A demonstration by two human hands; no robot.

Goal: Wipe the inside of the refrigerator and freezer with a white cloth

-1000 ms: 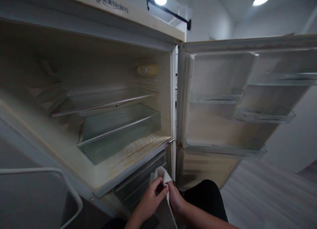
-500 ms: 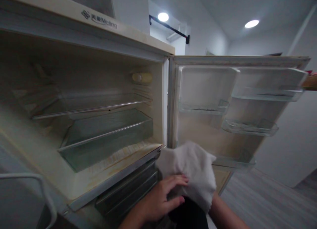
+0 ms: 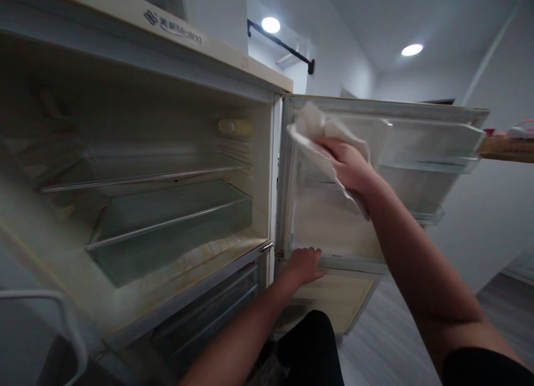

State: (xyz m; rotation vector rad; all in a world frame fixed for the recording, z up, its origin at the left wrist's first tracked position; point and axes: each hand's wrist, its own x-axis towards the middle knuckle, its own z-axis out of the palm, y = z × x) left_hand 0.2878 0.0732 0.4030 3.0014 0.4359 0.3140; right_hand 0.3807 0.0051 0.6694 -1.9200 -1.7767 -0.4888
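A white cloth (image 3: 308, 124) is bunched in my right hand (image 3: 348, 163), whose fingers are closed on it. It lies against the upper hinge-side corner of the open refrigerator door (image 3: 334, 230), with part of it hanging below my wrist. My left hand (image 3: 304, 265) is low by the door's bottom hinge corner, fingers loosely bent and thumb apart, with nothing visible in it. Whether it touches the door I cannot tell. To the left, the refrigerator compartment (image 3: 261, 197) stands open with a glass shelf (image 3: 146, 172) and a clear drawer (image 3: 175, 238).
Clear door bins (image 3: 425, 166) line the inner door. Beneath is the open lower compartment with a drawer (image 3: 208, 313) and its own door (image 3: 337, 297). My dark-clothed knee (image 3: 311, 347) is in front. A white curved rail (image 3: 62, 302) stands at lower left.
My right hand has carried the cloth from low in front of me up to the door's top corner. My left hand has left the cloth and moved up to the bottom hinge corner.
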